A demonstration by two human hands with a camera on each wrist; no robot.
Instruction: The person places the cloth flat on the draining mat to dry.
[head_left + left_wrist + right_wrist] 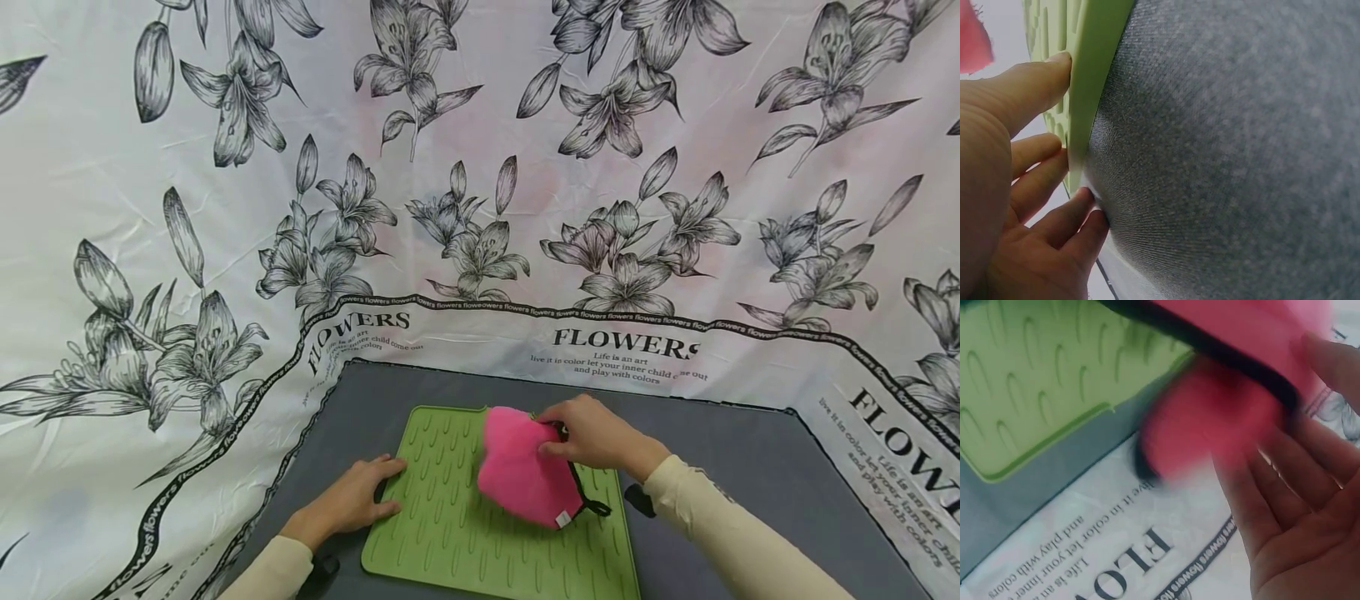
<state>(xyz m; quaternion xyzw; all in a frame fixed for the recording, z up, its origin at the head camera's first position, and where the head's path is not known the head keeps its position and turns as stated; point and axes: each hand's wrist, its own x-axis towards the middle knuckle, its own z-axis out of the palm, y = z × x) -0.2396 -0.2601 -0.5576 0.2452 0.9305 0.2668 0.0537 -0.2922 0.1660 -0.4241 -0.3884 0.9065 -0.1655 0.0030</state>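
A soft pink mitt (525, 471) with black trim, a black hanging loop and a small white tag is over the green ridged mat (427, 533). My right hand (588, 433) pinches its upper right edge, thumb on the pink face. The right wrist view shows the black-edged mouth of the mitt (1210, 425), blurred, with the fingers (1285, 494) behind it. At the mat's left edge, my left hand (348, 496) rests with thumb and fingertips against the rim. In the left wrist view its fingers (1038, 181) lie loosely extended along that rim.
The mat lies on a dark grey tabletop (720, 467). A white curtain (480, 200) printed with black lilies and lettering stands behind and at both sides of the table.
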